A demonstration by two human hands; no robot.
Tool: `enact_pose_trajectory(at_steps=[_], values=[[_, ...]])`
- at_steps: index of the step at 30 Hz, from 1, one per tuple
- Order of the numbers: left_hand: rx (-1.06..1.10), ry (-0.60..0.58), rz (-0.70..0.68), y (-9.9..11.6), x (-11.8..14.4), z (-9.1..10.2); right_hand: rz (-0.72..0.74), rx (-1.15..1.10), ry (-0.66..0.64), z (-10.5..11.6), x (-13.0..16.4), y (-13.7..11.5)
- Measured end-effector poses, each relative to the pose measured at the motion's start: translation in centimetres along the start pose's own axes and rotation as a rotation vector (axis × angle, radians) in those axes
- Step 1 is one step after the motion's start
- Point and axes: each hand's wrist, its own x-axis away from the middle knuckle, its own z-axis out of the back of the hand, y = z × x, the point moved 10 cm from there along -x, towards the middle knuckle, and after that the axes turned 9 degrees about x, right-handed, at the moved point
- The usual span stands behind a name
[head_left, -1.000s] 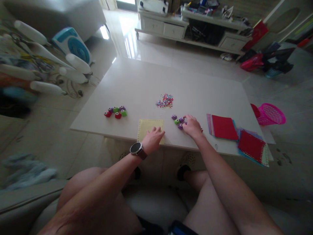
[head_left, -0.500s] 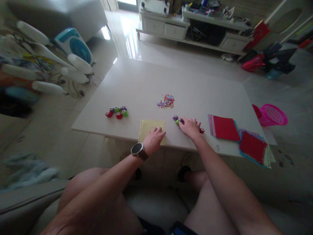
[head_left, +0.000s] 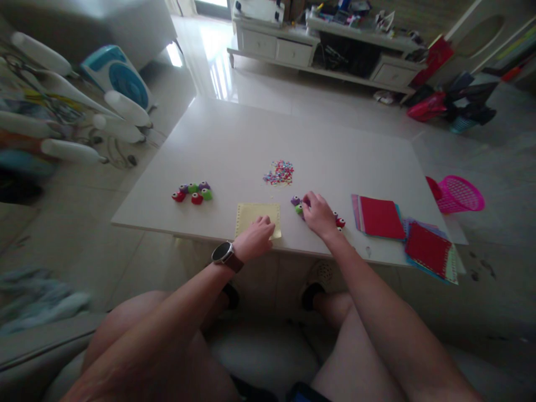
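My left hand (head_left: 253, 239), with a watch on its wrist, is closed at the lower right part of a pale yellow square sheet (head_left: 250, 216) with small holes along its edges. The sheet's near right corner curls beside the fingers. To the right, my right hand (head_left: 319, 215) pinches a small purple piece (head_left: 307, 203), mostly covered by the fingers. Under and around that hand lie more small pieces, among them a green one (head_left: 298, 209) and a red one (head_left: 340, 222), each with a round eye-like spot. The hand hides part of this group.
A similar group of small coloured pieces (head_left: 196, 198) lies on the left of the white table (head_left: 234, 145). Tiny multicoloured bits (head_left: 280, 173) are heaped mid-table. Red-topped sheet stacks (head_left: 380, 216) and a small metal item (head_left: 368, 251) lie right. A pink basket (head_left: 463, 192) stands beyond.
My right hand has lifted slightly and its fingers have drawn together around the purple piece. My left fingers have curled, and the sheet's near right corner now bends. The view has shifted a little.
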Motion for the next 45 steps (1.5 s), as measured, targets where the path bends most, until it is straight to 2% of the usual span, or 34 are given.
enact_pose_trajectory(at_steps=[3,5,11,21,38,45], values=[[0.005,0.010,0.004,-0.1,-0.3,0.2,0.112,-0.125,-0.067,-0.6,0.9,-2.1],[0.002,0.027,0.006,-0.1,-0.4,0.3,0.157,-0.132,-0.138,-1.6,1.6,-3.1],[-0.015,0.014,0.016,-0.3,-0.8,0.2,0.201,-0.075,-0.264,-4.1,2.9,-4.1],[-0.037,0.016,0.006,-0.4,-0.8,-0.5,0.209,-0.095,-0.257,-4.7,2.9,-4.5],[-0.021,0.038,-0.012,-0.5,-1.0,-0.2,0.229,-0.096,-0.247,-4.9,3.0,-4.9],[-0.025,0.013,-0.028,-0.1,-0.6,-0.3,0.244,-0.124,-0.261,-5.2,3.1,-5.0]])
